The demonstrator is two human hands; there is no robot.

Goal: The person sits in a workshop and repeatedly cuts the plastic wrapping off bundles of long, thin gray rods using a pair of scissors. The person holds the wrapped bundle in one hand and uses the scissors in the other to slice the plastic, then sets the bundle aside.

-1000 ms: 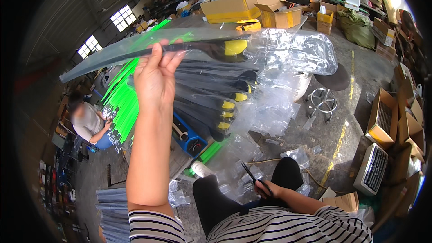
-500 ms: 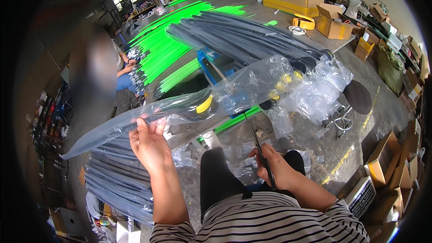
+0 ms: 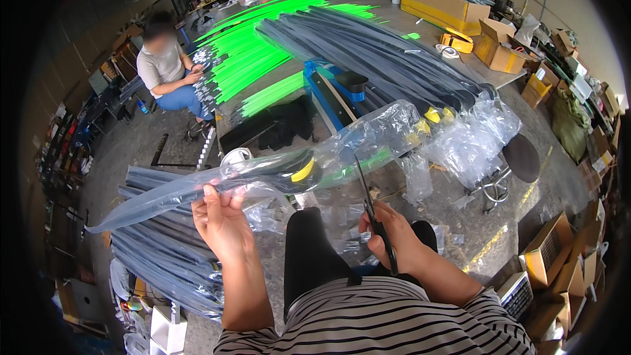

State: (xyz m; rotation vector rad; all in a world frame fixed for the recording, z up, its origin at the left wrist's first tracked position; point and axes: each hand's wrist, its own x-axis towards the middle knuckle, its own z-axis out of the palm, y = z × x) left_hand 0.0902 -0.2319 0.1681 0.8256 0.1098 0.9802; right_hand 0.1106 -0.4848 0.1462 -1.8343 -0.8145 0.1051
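Observation:
My left hand [image 3: 222, 223] pinches a long clear plastic sleeve [image 3: 378, 130] stretched across in front of me. Inside it lies a dark, slender piece with a rounded end, and near that end shows a yellow patch [image 3: 303, 171]. My right hand [image 3: 402, 240] is wrapped round dark scissors [image 3: 369, 190], their narrow blades pointing up toward the sleeve's underside. The blades look closed and seem just below the film; whether they touch it I cannot tell. At the right the sleeve runs into a crumpled heap of clear plastic [image 3: 470, 133].
Sleeved dark lengths [image 3: 368, 49] and bright green rods [image 3: 246, 52] cover the table. A blue-and-black tool-like stand [image 3: 322, 95] sits at its near edge. More sleeved bundles [image 3: 161, 250] lie low left. Another person [image 3: 167, 69] sits far left. A round stool [image 3: 521, 158] and cardboard boxes [image 3: 555, 243] stand right.
The view has shifted, bringing the seated person fully into sight. The sleeve's middle has sunk slightly and the scissor blades have come up nearer to it. Both hands keep their holds.

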